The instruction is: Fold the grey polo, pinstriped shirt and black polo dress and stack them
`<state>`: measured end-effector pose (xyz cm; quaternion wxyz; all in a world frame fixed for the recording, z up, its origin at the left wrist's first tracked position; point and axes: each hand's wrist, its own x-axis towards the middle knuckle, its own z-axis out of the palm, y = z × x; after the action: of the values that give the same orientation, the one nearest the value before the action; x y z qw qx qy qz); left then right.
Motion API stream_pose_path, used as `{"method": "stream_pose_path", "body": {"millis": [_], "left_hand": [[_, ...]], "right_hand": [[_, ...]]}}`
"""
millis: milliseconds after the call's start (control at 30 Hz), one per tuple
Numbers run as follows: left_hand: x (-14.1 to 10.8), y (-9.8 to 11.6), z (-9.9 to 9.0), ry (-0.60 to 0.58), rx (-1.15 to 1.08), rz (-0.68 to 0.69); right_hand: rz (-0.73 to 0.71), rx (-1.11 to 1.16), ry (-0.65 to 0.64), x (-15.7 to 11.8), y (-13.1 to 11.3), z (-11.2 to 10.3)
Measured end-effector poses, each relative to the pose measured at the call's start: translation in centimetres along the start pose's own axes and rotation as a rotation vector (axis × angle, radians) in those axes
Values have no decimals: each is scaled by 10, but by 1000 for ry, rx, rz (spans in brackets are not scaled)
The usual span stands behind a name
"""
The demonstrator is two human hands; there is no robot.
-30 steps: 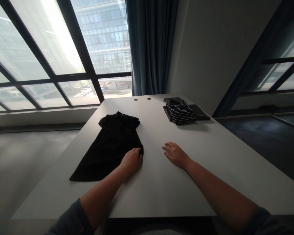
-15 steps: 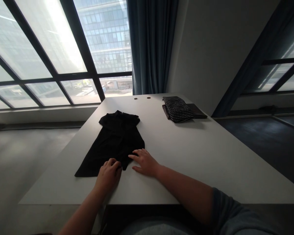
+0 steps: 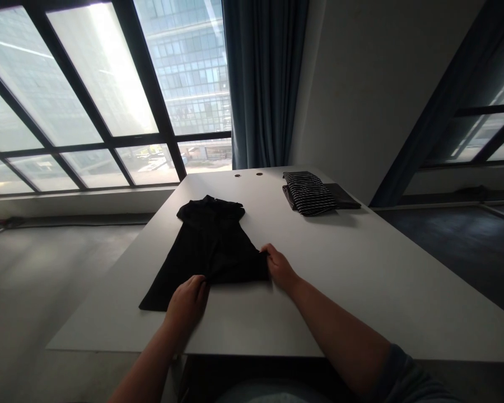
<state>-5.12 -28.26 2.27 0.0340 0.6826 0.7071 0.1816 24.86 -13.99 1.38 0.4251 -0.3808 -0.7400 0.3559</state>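
Observation:
A black short-sleeved shirt (image 3: pixel 212 240) lies on the white table (image 3: pixel 252 322), its collar end toward the far side and its hem toward me. My left hand (image 3: pixel 189 299) is closed on the hem near its middle. Out at the hem's right corner, my right hand (image 3: pixel 279 267) pinches the cloth, which is stretched and lifted a little between both hands. The fingertips of each hand are partly hidden by the fabric and knuckles.
On the table's far right lies a folded black-and-white striped garment (image 3: pixel 309 193), resting on dark folded cloth (image 3: pixel 346 196). Two round holes are set near the far edge. Beyond stand a blue curtain (image 3: pixel 266 84) and tall windows on the left.
My right hand, spread over the shirt's edge before, has taken hold of the hem corner and drawn it out to the right. My left hand still grips the hem at nearly the same spot.

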Motion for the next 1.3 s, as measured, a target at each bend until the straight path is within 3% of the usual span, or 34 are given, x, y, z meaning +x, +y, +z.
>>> {"method": "stream_pose_path", "body": {"millis": [100,267,400,533,667,733,867,967,1100,1200,1300], "left_hand": [[-8,7,-10,-107,-108,58],[-23,30,-33,-447,-134,164],[-36,37,-47,-578,-74,174],[-52,39,-59,-654,-66,184],[-58,44,-74,-747,-88,184],[-57,44,-77,-707,-105,194],[-65,27,-64,-485,-15,180],[-86,0,-41,-463,84,269],[-116,-39,-19,-226,104,288],[-124,-54,-22,-74,33,206],[-115,-49,-36,7,-43,42]], "right_hand": [[64,55,88,-2,3,-22],[22,116,-44,-24,7,-53],[-7,36,-142,-47,5,-69],[-77,-177,-374,-63,-17,-69],[-270,-286,-497,-83,-55,-48],[-309,-369,-552,-99,-68,-33],[-283,-565,-529,-127,-71,-12],[-270,-633,-458,-140,-62,-13],[-284,-592,-374,-148,-54,-21],[-264,-646,-350,-144,-50,-22],[-218,-617,-356,-130,-49,-24]]}}
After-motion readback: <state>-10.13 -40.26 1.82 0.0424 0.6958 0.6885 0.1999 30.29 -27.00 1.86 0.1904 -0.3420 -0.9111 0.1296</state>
